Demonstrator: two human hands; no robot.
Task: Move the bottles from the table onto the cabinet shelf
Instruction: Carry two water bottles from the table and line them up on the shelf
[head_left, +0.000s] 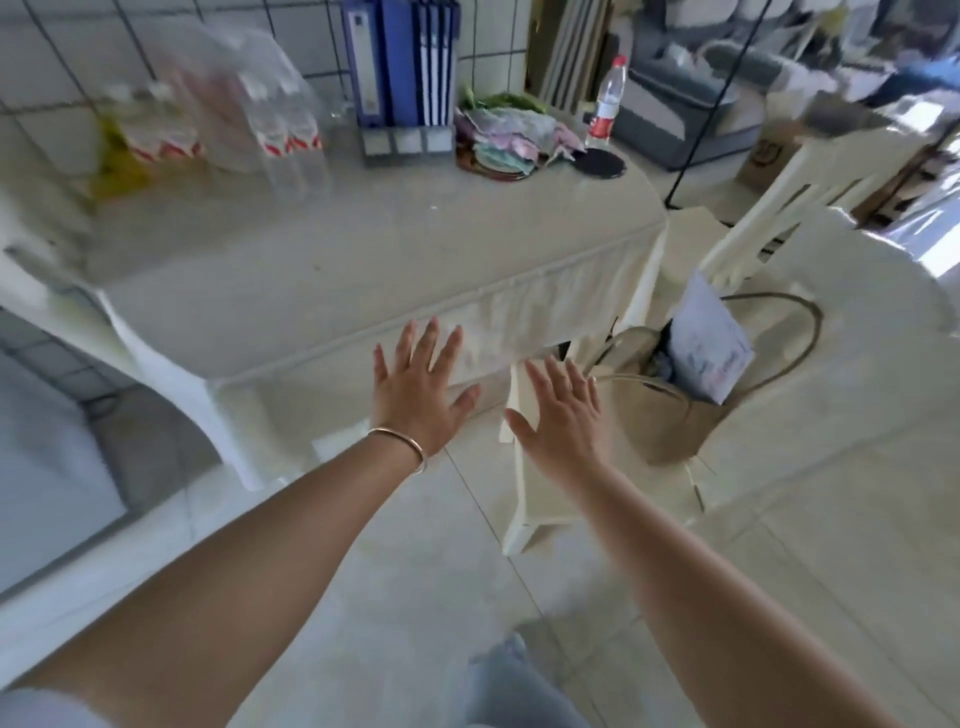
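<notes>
Several clear bottles with red-and-white labels (283, 130) stand blurred at the table's back left, near a clear plastic bag. One more clear bottle with a red cap (607, 101) stands at the back right corner of the cream-covered table (363, 260). My left hand (418, 389) and my right hand (563, 410) are stretched out side by side below the table's front edge, fingers spread and straight, holding nothing. A thin bracelet circles my left wrist. No cabinet shelf can be made out with certainty.
Blue binders (402, 60) stand at the back of the table beside a pile of crumpled papers (511, 137) and a black round disc (600, 162). A beige tote bag (691, 395) sits on a cream chair to the right. A white unit (57, 441) is at left.
</notes>
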